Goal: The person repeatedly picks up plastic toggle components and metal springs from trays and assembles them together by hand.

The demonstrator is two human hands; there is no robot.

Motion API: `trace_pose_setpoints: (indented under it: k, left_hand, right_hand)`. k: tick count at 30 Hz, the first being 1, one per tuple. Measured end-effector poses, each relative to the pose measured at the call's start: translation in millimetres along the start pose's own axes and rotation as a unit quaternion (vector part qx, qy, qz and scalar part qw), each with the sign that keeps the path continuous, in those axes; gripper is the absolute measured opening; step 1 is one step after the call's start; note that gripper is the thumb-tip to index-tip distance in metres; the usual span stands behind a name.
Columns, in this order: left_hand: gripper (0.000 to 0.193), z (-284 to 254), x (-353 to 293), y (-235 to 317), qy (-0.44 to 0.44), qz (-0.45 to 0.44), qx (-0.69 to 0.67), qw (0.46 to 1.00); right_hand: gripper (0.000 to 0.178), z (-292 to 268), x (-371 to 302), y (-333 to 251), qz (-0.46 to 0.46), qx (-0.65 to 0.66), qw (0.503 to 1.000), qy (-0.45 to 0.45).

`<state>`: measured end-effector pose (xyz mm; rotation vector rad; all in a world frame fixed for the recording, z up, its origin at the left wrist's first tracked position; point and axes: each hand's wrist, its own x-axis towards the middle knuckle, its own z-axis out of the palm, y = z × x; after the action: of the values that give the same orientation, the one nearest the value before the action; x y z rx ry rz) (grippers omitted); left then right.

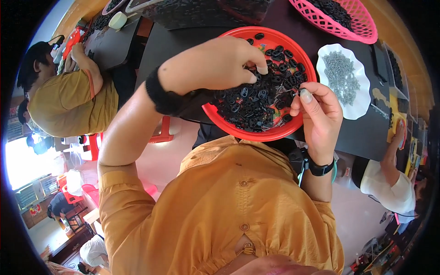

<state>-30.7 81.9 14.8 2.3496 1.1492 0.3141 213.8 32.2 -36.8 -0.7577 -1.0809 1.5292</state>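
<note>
A round red tray (212, 113) in front of me holds a heap of small black plastic pieces (247, 98), many of them oval with two holes. Thin silvery bits lie among them. My left hand (238, 62), with a black band on its wrist, reaches over the heap. Its thumb and forefinger are bent and apart at the pieces, with nothing I can make out between them. At the tray's right rim my right hand (319, 104) pinches a small black plastic piece (301, 91) between thumb and forefinger, mostly hidden by the fingertips.
Right of the tray stands a white wavy-edged dish (323, 68) of small silvery pieces like springs. A pink basket (366, 34) with black parts and a clear bin (160, 13) stand farther back on the dark table (362, 135). People sit at left (75, 101) and right (385, 185).
</note>
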Motion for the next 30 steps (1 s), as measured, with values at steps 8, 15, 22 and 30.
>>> trace_pose_setpoints:
  k: [8, 15, 22, 30]
  left_hand:
    - [0.019, 2, 41, -5, 0.039, -0.097, -0.008, 0.995]
    - [0.019, 20, 69, -6, 0.036, -0.011, 0.099, 0.994]
    - [0.020, 14, 34, -6, 0.119, -0.129, -0.211, 0.962]
    - [0.019, 16, 54, -15, 0.064, -0.027, 0.083, 0.994]
  right_hand:
    - [0.018, 2, 2, -1, 0.002, -0.013, 1.000, -0.001]
    - [0.018, 2, 0, 2, -0.005, -0.011, 1.000, -0.008]
    - [0.017, 4, 1, -4, 0.001, -0.021, 1.000, -0.002]
    - [0.017, 9, 4, -7, -0.021, -0.025, 0.999, -0.010]
